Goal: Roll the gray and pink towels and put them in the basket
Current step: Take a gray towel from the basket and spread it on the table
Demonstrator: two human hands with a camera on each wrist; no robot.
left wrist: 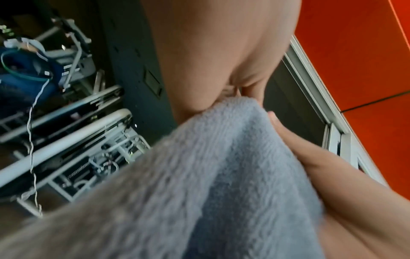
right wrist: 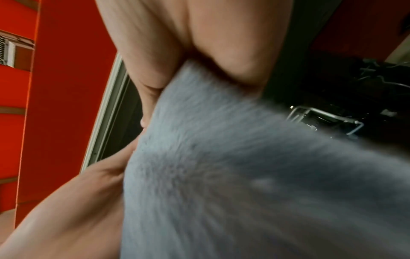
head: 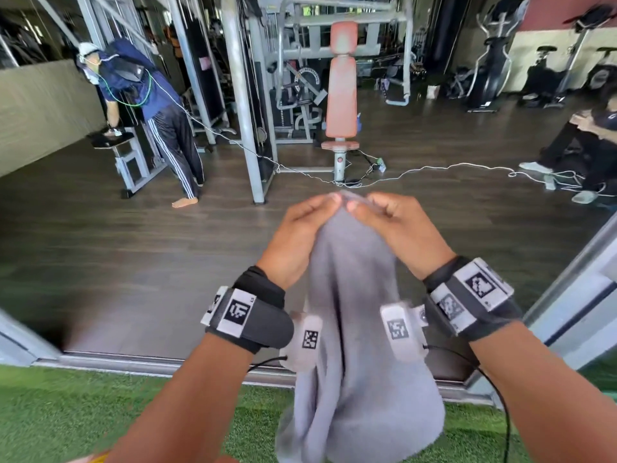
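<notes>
Between the two wrists hangs the gray towel [head: 354, 295]; the left hand [head: 297, 232] and the right hand [head: 397, 228] pinch its top edge close together, probably to straighten it before rolling.

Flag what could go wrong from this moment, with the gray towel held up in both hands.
1. The gray towel hangs bunched from the left hand and right hand, which pinch only its top edge, close together; a slip could drop it onto the green turf.
2. It is not spread out and no flat surface shows, so the roll may come out loose.
3. The towel drapes over the wrist bands' cable and could catch on it.
</notes>
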